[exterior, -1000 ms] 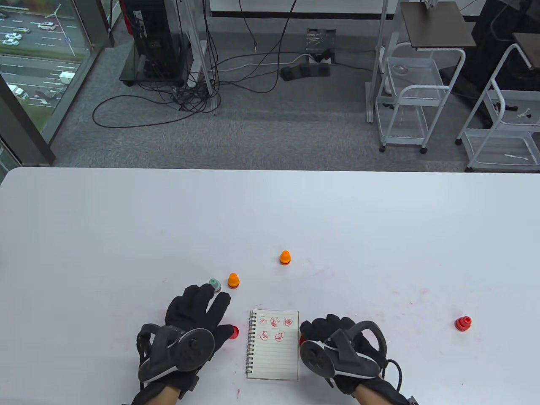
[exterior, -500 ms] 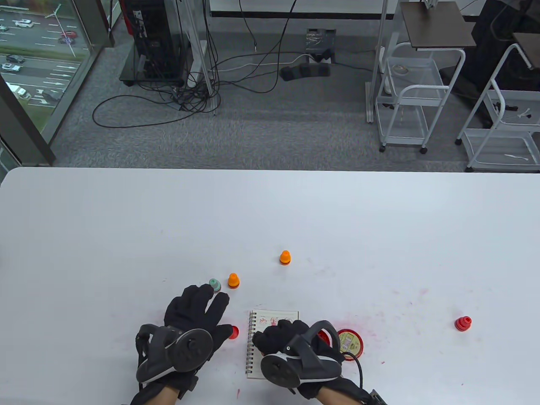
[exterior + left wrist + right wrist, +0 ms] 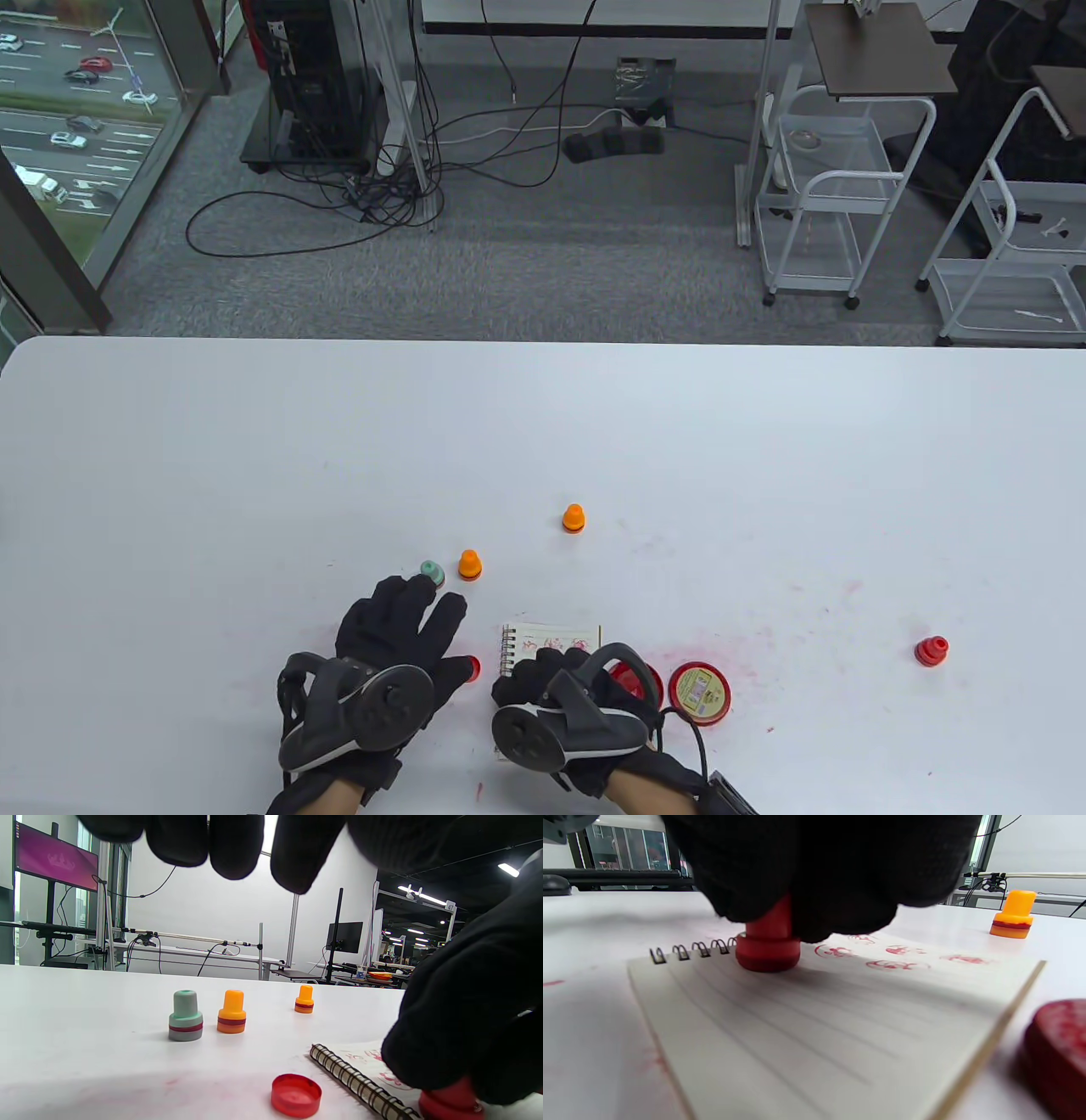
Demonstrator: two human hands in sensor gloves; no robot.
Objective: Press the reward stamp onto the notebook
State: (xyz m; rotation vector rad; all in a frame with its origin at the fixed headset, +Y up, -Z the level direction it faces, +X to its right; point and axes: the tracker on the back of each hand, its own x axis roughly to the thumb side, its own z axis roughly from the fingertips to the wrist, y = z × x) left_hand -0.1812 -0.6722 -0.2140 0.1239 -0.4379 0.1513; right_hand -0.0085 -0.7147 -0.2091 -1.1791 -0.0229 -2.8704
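A small spiral notebook (image 3: 553,637) lies near the table's front edge, with several red stamp marks on its lined page. My right hand (image 3: 543,679) covers most of it. In the right wrist view this hand grips a red stamp (image 3: 768,946) and presses its base on the page (image 3: 818,1018), next to the spiral binding. The left wrist view shows the same stamp (image 3: 452,1103) under the right hand's fingers (image 3: 466,1018). My left hand (image 3: 424,611) rests open on the table left of the notebook and holds nothing.
An open red ink pad (image 3: 632,679) and its lid (image 3: 699,692) lie just right of the notebook. A red cap (image 3: 471,668) lies between the hands. A green stamp (image 3: 433,573) and two orange stamps (image 3: 469,564) (image 3: 573,518) stand beyond. Another red stamp (image 3: 931,651) stands far right.
My right hand moved left from the ink pad onto the notebook with the red stamp, uncovering the pad and lid. The left hand has barely moved.
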